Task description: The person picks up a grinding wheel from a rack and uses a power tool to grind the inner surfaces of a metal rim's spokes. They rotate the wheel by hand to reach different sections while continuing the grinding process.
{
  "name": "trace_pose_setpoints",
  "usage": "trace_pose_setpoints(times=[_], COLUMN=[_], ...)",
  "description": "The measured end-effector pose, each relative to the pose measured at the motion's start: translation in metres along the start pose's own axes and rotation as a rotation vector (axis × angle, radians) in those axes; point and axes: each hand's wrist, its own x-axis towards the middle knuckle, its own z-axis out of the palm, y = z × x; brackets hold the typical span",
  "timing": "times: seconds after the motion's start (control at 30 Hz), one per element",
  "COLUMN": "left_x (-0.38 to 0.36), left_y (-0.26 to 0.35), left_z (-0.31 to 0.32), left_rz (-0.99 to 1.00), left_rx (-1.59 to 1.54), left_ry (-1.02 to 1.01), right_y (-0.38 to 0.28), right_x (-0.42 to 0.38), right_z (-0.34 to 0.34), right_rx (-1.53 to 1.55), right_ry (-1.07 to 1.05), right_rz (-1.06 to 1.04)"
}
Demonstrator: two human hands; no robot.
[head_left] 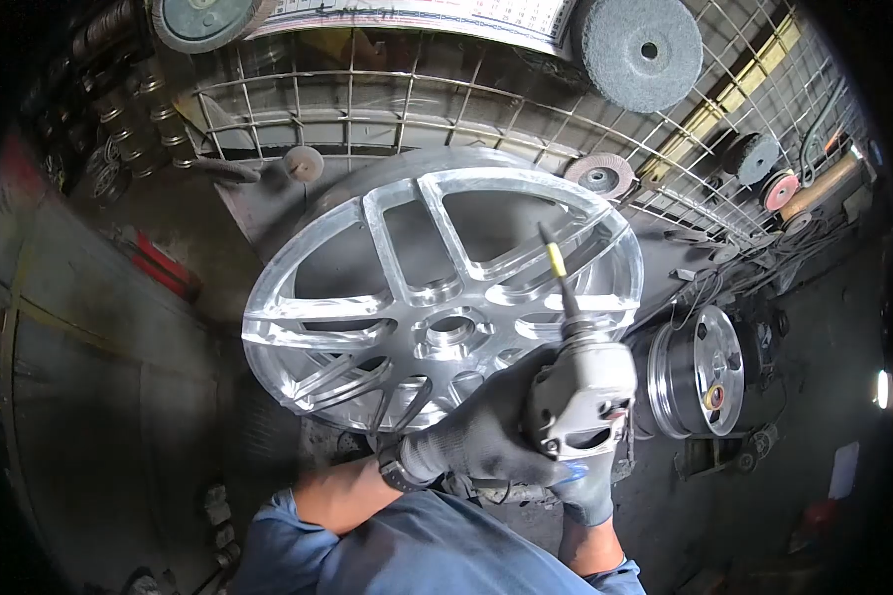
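Observation:
A bare-metal alloy wheel (432, 322) with split spokes lies tilted in front of me. Over its right side, a grinder (583, 397) points up and away, fitted with a long tapered bit that has a yellow band. My left hand (491, 426), in a dark grey glove, wraps round the grinder's head from the left. Below it, my right hand (590, 491), gloved in grey, closes round the tool's rear body; most of its fingers are hidden. The bit's tip overlaps the upper right spokes in this view.
A wire grid (397, 104) behind the wheel carries a large grey abrasive disc (610, 50), a flap disc (600, 177) and smaller discs. Another wheel (714, 372) stands at the right, near tangled cables (709, 288). A metal cabinet (99, 397) lines the left.

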Motion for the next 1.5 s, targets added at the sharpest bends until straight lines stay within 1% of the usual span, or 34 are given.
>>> trace_pose_setpoints(times=[0.03, 0.07, 0.1, 0.13, 0.2, 0.23, 0.27, 0.3, 0.33, 0.37, 0.4, 0.43, 0.47, 0.5, 0.57, 0.6, 0.63, 0.67, 0.73, 0.77, 0.83, 0.87, 0.93, 0.97, 1.0, 1.03, 1.13, 1.17, 1.2, 1.27, 1.37, 1.5], left_x=[-0.007, -0.016, -0.023, -0.026, -0.030, -0.027, -0.024, -0.019, -0.015, -0.011, -0.012, -0.014, -0.016, -0.020, -0.031, -0.035, -0.039, -0.041, -0.041, -0.037, -0.031, -0.030, -0.031, -0.032, -0.035, -0.037, -0.044, -0.045, -0.045, -0.045, -0.044, -0.040], left_y=[0.001, 0.002, 0.002, 0.000, -0.002, 0.000, 0.001, 0.002, 0.002, -0.005, -0.004, -0.002, -0.001, -0.003, -0.011, -0.011, -0.009, -0.009, -0.013, -0.012, -0.014, -0.013, -0.012, -0.010, -0.008, -0.006, -0.009, -0.005, -0.004, -0.001, 0.005, 0.000], left_z=[0.000, 0.000, 0.002, 0.003, 0.003, 0.009, 0.007, 0.003, 0.002, 0.002, 0.003, 0.003, 0.003, 0.001, -0.001, 0.001, 0.003, 0.005, 0.004, 0.003, 0.002, 0.001, 0.000, 0.001, 0.003, 0.005, 0.003, 0.002, 0.002, 0.003, 0.006, 0.004], left_rz=[-0.003, -0.061, -0.118, -0.119, -0.138, -0.093, -0.088, -0.080, -0.070, -0.016, -0.011, -0.054, -0.098, -0.099, -0.096, -0.096, -0.087, -0.077, -0.070, -0.087, -0.102, -0.098, -0.085, -0.087, -0.106, -0.126, -0.099, -0.101, -0.102, -0.122, -0.146, -0.123], left_rx=[0.000, -0.048, -0.095, -0.095, -0.057, -0.196, -0.197, -0.135, -0.072, -0.092, -0.091, -0.151, -0.210, -0.205, -0.098, -0.097, -0.141, -0.185, -0.157, -0.173, -0.203, -0.203, -0.070, -0.068, -0.147, -0.225, -0.219, -0.082, -0.080, 0.004, -0.019, 0.081], left_ry=[0.000, 0.052, 0.104, 0.105, 0.121, 0.171, 0.176, 0.109, 0.040, 0.054, 0.056, 0.041, 0.026, 0.029, 0.069, 0.070, 0.128, 0.186, 0.178, 0.140, 0.080, 0.081, 0.078, 0.077, 0.122, 0.167, 0.180, 0.204, 0.206, 0.215, 0.233, 0.201], right_y=[0.001, 0.014, 0.011, 0.003, 0.002, 0.007, 0.012, 0.014, 0.008, 0.011, 0.016, 0.017, 0.018, 0.019, 0.013, 0.009, 0.006, 0.004, 0.002, 0.011, 0.027, 0.032, 0.031, 0.026, 0.020, 0.013, 0.009, 0.019, 0.020, 0.014, 0.025, 0.028], right_x=[-0.001, 0.000, 0.002, 0.006, 0.005, 0.001, -0.001, 0.003, -0.001, -0.002, -0.004, -0.005, -0.005, -0.004, -0.002, -0.001, 0.001, 0.002, 0.004, 0.001, -0.007, -0.008, -0.007, -0.005, -0.003, 0.000, 0.000, 0.000, 0.000, 0.002, -0.002, -0.004], right_z=[0.004, 0.001, 0.004, 0.010, 0.013, 0.011, 0.008, -0.002, 0.005, 0.004, 0.003, 0.003, 0.004, 0.005, 0.012, 0.016, 0.020, 0.020, 0.018, 0.014, 0.004, 0.000, 0.002, 0.009, 0.013, 0.015, 0.025, 0.021, 0.020, 0.022, 0.020, 0.015], right_rx=[-0.019, -0.176, -0.181, -0.187, -0.166, -0.132, -0.100, -0.308, -0.106, -0.113, -0.117, -0.117, -0.107, -0.096, -0.120, -0.151, -0.110, -0.109, -0.238, -0.276, -0.289, -0.296, -0.294, -0.223, -0.152, -0.235, -0.149, -0.264, -0.262, -0.153, -0.062, -0.068], right_ry=[0.009, -0.029, -0.067, -0.106, -0.102, -0.072, -0.041, -0.123, -0.001, 0.031, 0.064, 0.061, 0.012, -0.037, -0.074, -0.109, -0.106, -0.108, -0.156, -0.112, -0.096, -0.079, -0.101, -0.081, -0.061, -0.108, -0.108, -0.132, -0.134, -0.170, -0.116, -0.086], right_rz=[0.085, -0.107, -0.091, -0.076, -0.043, 0.006, 0.056, -0.158, -0.026, -0.045, -0.065, -0.066, -0.044, -0.021, -0.012, -0.004, 0.036, 0.035, -0.047, -0.114, -0.101, -0.087, -0.105, -0.056, -0.007, -0.035, 0.031, -0.082, -0.082, -0.034, 0.007, -0.013])
